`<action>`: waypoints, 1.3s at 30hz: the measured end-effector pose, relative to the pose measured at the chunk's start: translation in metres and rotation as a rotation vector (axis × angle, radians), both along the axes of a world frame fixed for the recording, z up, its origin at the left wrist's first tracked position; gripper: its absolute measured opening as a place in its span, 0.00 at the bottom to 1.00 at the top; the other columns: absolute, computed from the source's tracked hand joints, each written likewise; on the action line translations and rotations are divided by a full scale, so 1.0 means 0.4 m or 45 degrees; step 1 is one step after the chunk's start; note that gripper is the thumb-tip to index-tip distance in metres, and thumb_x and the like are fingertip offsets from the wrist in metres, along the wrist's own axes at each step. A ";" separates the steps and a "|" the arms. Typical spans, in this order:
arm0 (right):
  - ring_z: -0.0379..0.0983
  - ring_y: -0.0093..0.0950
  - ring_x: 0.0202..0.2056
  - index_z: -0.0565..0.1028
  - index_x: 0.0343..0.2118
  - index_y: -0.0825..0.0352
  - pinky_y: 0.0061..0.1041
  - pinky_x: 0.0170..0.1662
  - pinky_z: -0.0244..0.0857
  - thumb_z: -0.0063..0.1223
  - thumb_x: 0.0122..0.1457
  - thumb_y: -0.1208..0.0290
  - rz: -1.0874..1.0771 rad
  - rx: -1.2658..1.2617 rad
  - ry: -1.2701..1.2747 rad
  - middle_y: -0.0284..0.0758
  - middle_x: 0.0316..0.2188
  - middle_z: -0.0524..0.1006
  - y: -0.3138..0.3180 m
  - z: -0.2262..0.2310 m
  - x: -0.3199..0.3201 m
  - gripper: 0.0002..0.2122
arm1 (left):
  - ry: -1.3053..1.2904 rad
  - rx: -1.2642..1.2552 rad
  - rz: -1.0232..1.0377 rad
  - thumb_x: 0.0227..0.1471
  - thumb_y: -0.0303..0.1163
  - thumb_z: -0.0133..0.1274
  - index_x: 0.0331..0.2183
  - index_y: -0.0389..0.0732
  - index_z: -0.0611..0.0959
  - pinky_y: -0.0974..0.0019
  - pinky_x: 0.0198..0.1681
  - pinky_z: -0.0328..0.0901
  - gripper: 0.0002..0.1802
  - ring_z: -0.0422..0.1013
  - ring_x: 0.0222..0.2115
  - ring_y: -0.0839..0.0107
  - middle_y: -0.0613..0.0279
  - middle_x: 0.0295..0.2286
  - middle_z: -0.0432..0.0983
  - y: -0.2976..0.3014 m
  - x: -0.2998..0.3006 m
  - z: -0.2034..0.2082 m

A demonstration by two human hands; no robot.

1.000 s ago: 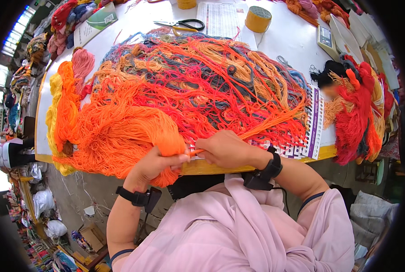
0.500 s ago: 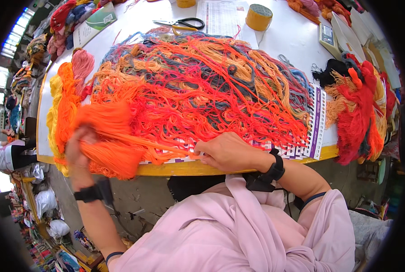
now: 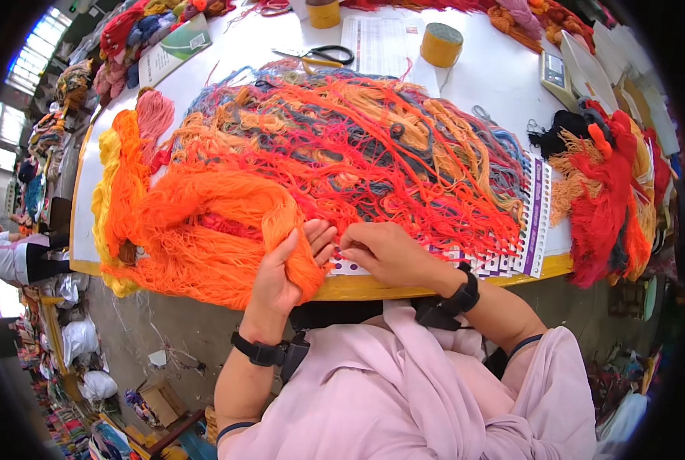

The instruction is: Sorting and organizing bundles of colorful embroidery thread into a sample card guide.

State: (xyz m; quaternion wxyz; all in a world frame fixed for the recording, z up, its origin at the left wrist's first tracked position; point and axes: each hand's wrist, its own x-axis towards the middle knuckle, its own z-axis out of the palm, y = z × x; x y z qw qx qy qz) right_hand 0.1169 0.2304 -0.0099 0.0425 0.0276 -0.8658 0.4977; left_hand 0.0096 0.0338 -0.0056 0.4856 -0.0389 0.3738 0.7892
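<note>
My left hand (image 3: pixel 281 277) is palm up at the table's front edge, with its fingers stretched out. A large skein of orange thread (image 3: pixel 204 201) lies beside it, and one bunch passes between the thumb and fingers. Close to those fingertips, my right hand (image 3: pixel 384 251) is closed, its fingers bent together over the edge of the punched cards; whatever is in them is hidden. Beyond both hands spreads a heap of red, tan and grey threads (image 3: pixel 342 146). White punched cards (image 3: pixel 540 207) with a purple strip show under its right end.
Yellow thread (image 3: pixel 106 199) and pink thread (image 3: pixel 155 115) lie at the left. At the right hang red skeins (image 3: pixel 607 199). Farther back are scissors (image 3: pixel 323 55), a tape roll (image 3: pixel 442 46), printed sheets (image 3: pixel 381 46) and a small device with a screen (image 3: pixel 555 73).
My left hand has moved right, from the far left toward my right hand, and turned palm up. The orange skein now spreads along the front edge. My right hand has stayed nearly in place.
</note>
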 end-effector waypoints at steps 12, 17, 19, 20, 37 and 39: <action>0.72 0.18 0.28 0.72 0.31 0.69 0.19 0.30 0.64 0.50 0.61 0.75 -0.203 -1.368 -0.467 0.30 0.26 0.75 -0.119 -0.020 -0.053 0.04 | -0.004 -0.044 0.019 0.64 0.38 0.42 0.55 0.29 0.69 0.58 0.53 0.65 0.24 0.68 0.51 0.61 0.50 0.52 0.69 -0.007 0.018 -0.004; 0.70 0.17 0.27 0.72 0.32 0.68 0.19 0.31 0.64 0.50 0.63 0.74 -0.140 -1.224 -0.311 0.29 0.28 0.75 -0.136 -0.047 -0.052 0.04 | 0.121 -0.107 0.008 0.64 0.39 0.41 0.53 0.28 0.69 0.57 0.56 0.63 0.25 0.68 0.52 0.59 0.48 0.51 0.69 -0.003 0.024 -0.004; 0.69 0.16 0.28 0.71 0.36 0.66 0.16 0.32 0.63 0.50 0.64 0.70 -0.163 -1.466 -0.400 0.27 0.28 0.75 -0.127 -0.042 -0.043 0.06 | 0.064 -0.070 0.116 0.64 0.37 0.43 0.52 0.29 0.71 0.56 0.56 0.64 0.23 0.68 0.52 0.60 0.49 0.50 0.71 -0.014 0.018 -0.015; 0.69 0.16 0.28 0.71 0.36 0.66 0.16 0.32 0.63 0.50 0.64 0.70 -0.157 -1.458 -0.396 0.27 0.28 0.75 -0.124 -0.035 -0.042 0.06 | 0.070 -0.063 0.121 0.64 0.37 0.43 0.52 0.29 0.71 0.56 0.56 0.64 0.23 0.68 0.52 0.60 0.49 0.50 0.71 -0.018 0.018 -0.014; 0.70 0.14 0.25 0.70 0.35 0.64 0.13 0.26 0.61 0.43 0.68 0.67 -0.212 -1.349 -0.451 0.28 0.27 0.76 -0.112 -0.024 -0.022 0.07 | 0.159 -0.145 0.268 0.50 0.16 0.55 0.44 0.36 0.76 0.61 0.46 0.71 0.17 0.74 0.41 0.65 0.59 0.40 0.76 -0.015 0.043 0.002; 0.70 0.14 0.26 0.70 0.35 0.63 0.13 0.27 0.61 0.44 0.67 0.68 -0.269 -1.266 -0.481 0.28 0.28 0.76 -0.126 0.005 -0.037 0.06 | 0.115 -0.115 0.301 0.52 0.19 0.53 0.46 0.36 0.75 0.59 0.49 0.69 0.17 0.73 0.44 0.63 0.56 0.43 0.75 -0.015 0.044 0.001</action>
